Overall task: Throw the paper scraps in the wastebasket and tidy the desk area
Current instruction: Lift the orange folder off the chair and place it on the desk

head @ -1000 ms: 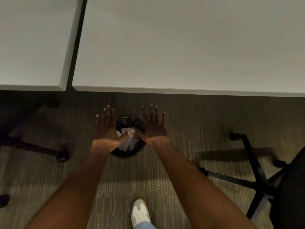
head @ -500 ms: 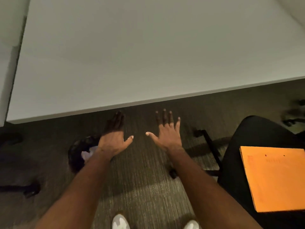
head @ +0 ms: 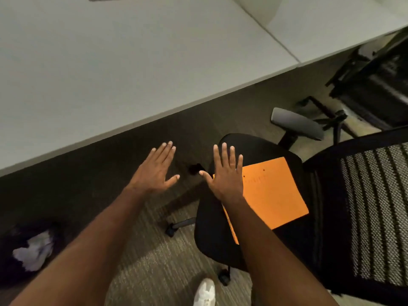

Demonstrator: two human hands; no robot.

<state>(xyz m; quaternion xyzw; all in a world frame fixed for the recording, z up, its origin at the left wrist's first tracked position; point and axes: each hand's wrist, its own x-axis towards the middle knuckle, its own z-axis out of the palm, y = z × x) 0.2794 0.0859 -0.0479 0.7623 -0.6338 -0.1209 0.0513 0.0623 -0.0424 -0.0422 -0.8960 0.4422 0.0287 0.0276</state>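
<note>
The black wastebasket [head: 13,268] stands on the carpet at the lower left, with crumpled white paper scraps [head: 34,250] inside it. My left hand [head: 155,171] hovers flat and empty over the carpet, fingers spread, well to the right of the basket. My right hand [head: 226,173] is also flat and empty, held above the front of a black office chair seat [head: 212,228]. An orange folder [head: 273,193] lies on that seat, partly hidden under my right hand and forearm. The white desk [head: 110,62] fills the upper left.
The chair has a mesh backrest [head: 371,210] at the right and a grey armrest [head: 295,123]. Its wheeled base [head: 178,226] sticks out over the carpet. A second black chair [head: 375,85] stands at the upper right. My white shoe [head: 205,292] shows at the bottom.
The view has swung right, away from the wastebasket, which now sits at the lower left. Both empty hands have moved right with it, and my right hand now hovers over the chair seat and orange folder.
</note>
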